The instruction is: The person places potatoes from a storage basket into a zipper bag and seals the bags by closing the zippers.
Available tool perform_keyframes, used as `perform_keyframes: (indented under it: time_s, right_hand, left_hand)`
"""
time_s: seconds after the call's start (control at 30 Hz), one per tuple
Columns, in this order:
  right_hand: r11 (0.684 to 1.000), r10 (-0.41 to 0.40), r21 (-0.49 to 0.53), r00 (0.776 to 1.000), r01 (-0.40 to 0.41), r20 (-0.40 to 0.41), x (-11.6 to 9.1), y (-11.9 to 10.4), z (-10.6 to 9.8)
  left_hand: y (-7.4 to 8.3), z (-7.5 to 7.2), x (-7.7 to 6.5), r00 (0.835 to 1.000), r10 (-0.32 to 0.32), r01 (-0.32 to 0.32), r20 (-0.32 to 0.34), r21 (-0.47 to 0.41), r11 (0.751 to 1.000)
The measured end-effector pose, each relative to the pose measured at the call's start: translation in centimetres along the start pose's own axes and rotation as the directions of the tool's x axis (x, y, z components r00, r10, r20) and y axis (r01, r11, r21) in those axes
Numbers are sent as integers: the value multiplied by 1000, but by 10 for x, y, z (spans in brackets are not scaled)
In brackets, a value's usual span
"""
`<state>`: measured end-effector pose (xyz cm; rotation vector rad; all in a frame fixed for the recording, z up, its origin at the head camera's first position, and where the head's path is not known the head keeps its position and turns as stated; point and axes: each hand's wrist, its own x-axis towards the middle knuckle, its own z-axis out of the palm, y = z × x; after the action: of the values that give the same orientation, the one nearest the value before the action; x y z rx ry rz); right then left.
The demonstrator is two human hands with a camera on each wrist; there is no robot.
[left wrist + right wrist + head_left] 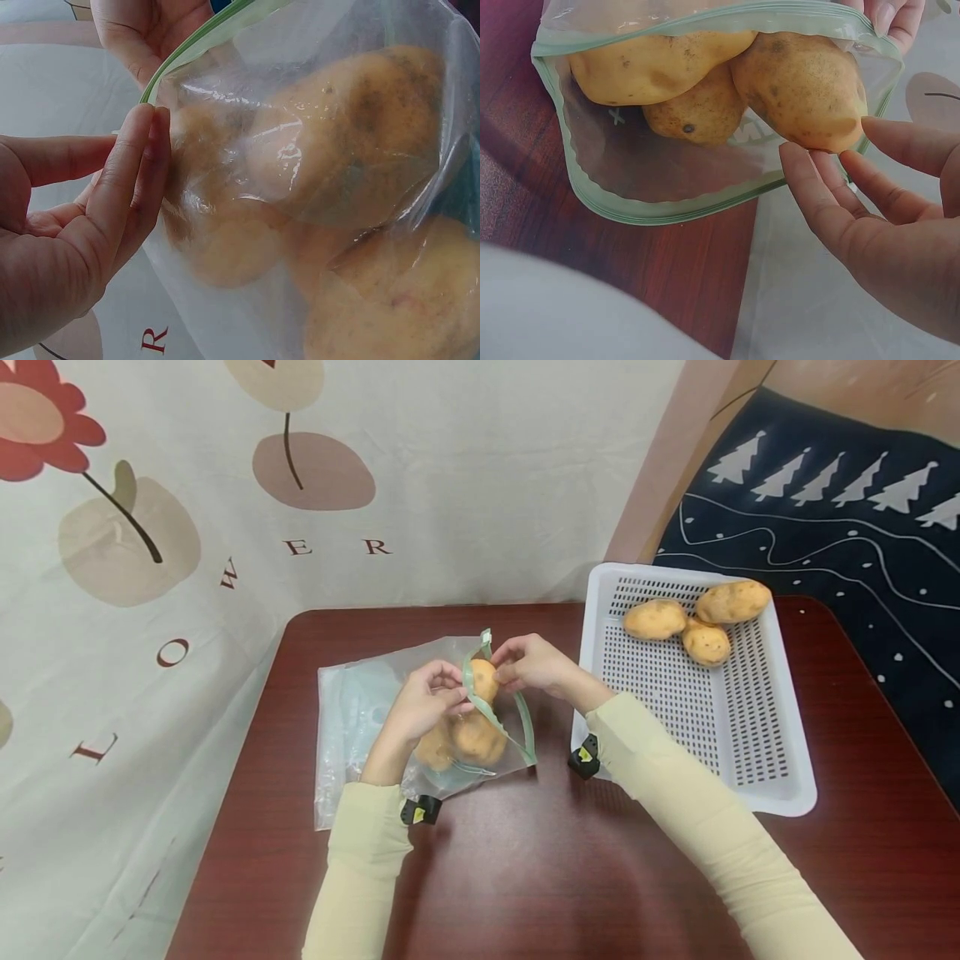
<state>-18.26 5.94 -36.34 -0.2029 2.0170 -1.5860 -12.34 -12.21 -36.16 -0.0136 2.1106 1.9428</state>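
A clear zip bag (360, 710) with a green-edged mouth lies on the table, its mouth gaping to the right. My left hand (418, 706) pinches the mouth's near-left edge between thumb and fingers; the left wrist view shows the green zip strip (187, 45) at the fingertips. My right hand (538, 664) holds the end of a potato (802, 94) at the bag's far corner, thumb on one side and fingertips on the other. Most of that potato is inside the mouth. Beside it in the bag lie other potatoes (660, 67), seen blurred through the plastic from the left wrist.
To the right stands a white perforated basket (588, 652) with three potatoes (705, 642) at its far end. A dark red-brown table (510, 868) carries both bag and basket. Behind it hangs a pale cloth (480, 527) with flowers and letters.
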Motion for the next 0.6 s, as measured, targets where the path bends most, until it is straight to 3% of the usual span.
perform_keyframes:
  time_s: [0.6]
  right_hand:
    - [1000, 2, -11, 1000, -2, 23, -1, 0, 8]
  left_hand:
    - [1, -1, 1, 999, -35, 35, -10, -14, 999]
